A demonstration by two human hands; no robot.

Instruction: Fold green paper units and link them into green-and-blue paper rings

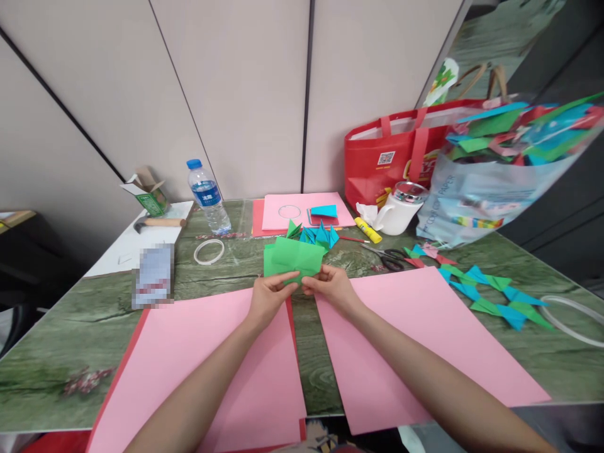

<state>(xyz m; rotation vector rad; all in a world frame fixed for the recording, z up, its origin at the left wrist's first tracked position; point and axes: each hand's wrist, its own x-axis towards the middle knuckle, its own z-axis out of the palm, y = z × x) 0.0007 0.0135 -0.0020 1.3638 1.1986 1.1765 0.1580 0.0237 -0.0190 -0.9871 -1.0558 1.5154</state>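
Fingertips pinched in, both of them! The left hand (pixel 270 297) has thumb and fingers closed on the near edge of the green paper (pixel 291 255), and the right hand (pixel 336 288) grips that same edge just to the right, thumb nearly meeting fingers. The green paper is up between them, above the table (pixel 317 352), and it's our landmark.

Just beyond the green paper, blue folds (pixel 321 235) stand in a cluster; past those, a small pink stack (pixel 274 219). Nearer than it, one pink sheet (pixel 212 371) to the left and another (pixel 425 343) to the right. Off to its right we have scissors (pixel 392 259), and farther back the glue (pixel 368 230), the white mug (pixel 399 212) and a red bag (pixel 372 165). Farther right, a paper chain (pixel 495 294)! Over to its left, a ring (pixel 209 251), then the bottle (pixel 207 196) and, farther left, a hammer (pixel 161 222).
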